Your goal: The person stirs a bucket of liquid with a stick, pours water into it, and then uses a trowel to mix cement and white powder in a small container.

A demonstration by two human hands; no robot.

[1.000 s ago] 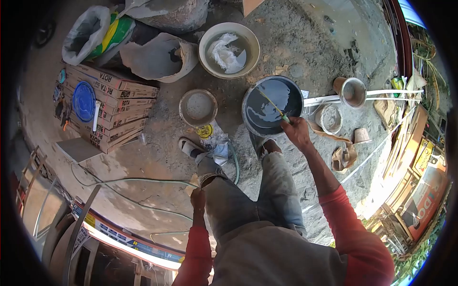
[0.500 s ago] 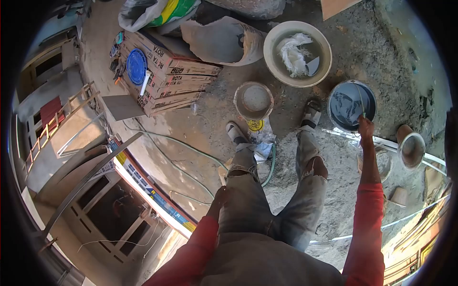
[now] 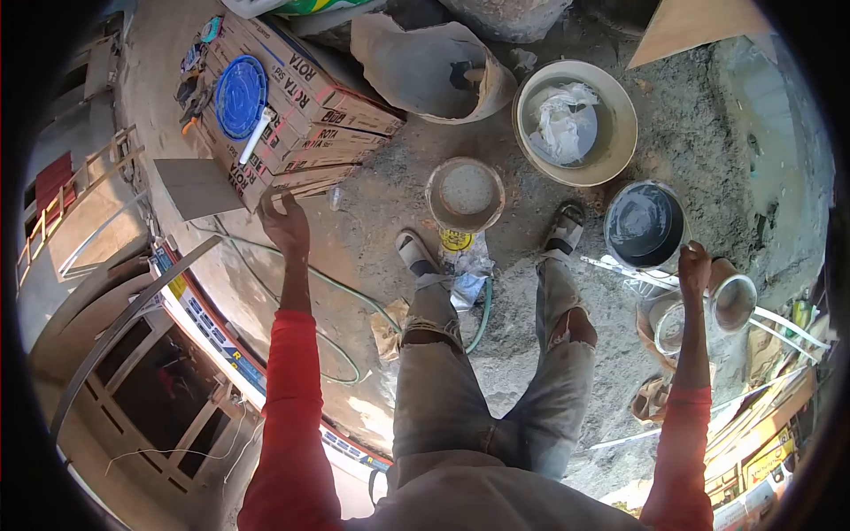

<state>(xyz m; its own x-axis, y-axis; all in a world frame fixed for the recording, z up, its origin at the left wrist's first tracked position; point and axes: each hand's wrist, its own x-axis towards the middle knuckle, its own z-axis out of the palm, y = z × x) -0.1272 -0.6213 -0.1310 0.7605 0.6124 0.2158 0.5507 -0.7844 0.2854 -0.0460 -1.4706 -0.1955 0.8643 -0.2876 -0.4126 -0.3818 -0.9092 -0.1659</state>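
My right hand is closed round the thin handle of a dark bucket, at the bucket's near right rim. Inside the bucket shows a dark interior with a pale grey, wet-looking patch. My left hand reaches forward with its fingers apart and nothing in them. It is nearest to the stack of ROTA boxes and overlaps their lower corner in this view. Just left of those fingers is a flat grey square piece.
A bucket of grey mix stands before my feet. Beyond it is a large cream tub with water and a white cloth. A green hose crosses the floor at left. White pipes and smaller pots lie at right.
My left hand has come up from beside my thigh and stretched forward toward the boxes. My right hand keeps the bucket's handle, now at the rim's right side. The view has shifted slightly.
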